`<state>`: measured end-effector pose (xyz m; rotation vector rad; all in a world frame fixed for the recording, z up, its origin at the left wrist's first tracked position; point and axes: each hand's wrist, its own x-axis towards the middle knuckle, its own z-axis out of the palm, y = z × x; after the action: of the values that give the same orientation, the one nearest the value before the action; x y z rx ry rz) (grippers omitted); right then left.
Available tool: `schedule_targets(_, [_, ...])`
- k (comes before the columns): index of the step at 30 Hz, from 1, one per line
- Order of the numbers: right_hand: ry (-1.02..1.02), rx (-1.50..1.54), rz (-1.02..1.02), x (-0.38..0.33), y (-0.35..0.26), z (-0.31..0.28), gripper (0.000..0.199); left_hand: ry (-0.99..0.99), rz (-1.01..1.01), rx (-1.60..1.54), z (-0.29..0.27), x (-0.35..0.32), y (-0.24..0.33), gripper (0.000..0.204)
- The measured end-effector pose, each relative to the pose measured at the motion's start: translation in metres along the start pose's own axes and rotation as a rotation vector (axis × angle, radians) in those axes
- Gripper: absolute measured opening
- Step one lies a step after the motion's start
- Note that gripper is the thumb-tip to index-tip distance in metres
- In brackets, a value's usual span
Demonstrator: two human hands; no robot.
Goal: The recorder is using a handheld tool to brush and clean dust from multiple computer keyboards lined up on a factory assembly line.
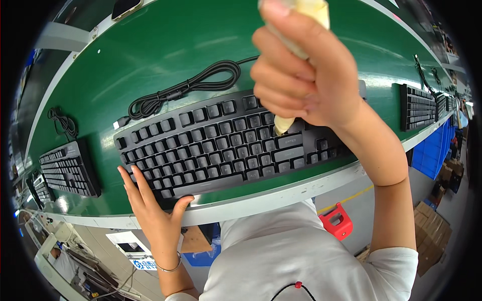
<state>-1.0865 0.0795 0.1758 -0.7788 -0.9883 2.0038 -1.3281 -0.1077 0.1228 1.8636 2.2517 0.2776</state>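
Note:
A black keyboard lies slightly slanted on the green worktop, its coiled black cable bundled behind it with the silver plug at the left. My left hand is open at the keyboard's near left corner, with fingers stretched along its left end and the thumb by the front edge. Over the right part of the keyboard, my right hand is closed around a pale yellow tool. Its narrow tip points down at the keys just above the large enter key. I cannot make out the tool's exact kind. My fist hides some keys.
Another black keyboard with a bundled cable is to the left, and more keyboards line the bench at right. A pale rail edges the bench in front of me. Below are a red plastic piece and blue crates.

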Motion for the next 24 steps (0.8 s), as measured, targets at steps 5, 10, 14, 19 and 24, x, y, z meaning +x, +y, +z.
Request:
schedule_targets(5, [0.006,0.027,0.015,0.001,0.006,-0.003,0.048,-0.042,0.094,0.112,-0.004,0.005,-0.003,0.121])
schedule_targets(10, [0.01,0.219,0.047,0.0,0.01,-0.006,0.047,-0.041,0.102,0.004,-0.005,0.009,-0.006,0.122])
schedule_targets(14, [0.098,0.026,0.115,0.002,0.007,0.003,0.055,-0.058,0.092,-0.041,-0.005,0.011,-0.01,0.123])
schedule_targets(19, [-0.04,0.051,-0.027,0.007,0.015,-0.015,0.053,-0.062,0.09,-0.061,-0.005,0.01,-0.01,0.123])
schedule_targets(24, [0.033,0.101,0.015,-0.01,0.012,0.007,0.051,-0.033,0.087,-0.1,-0.007,0.012,-0.015,0.124])
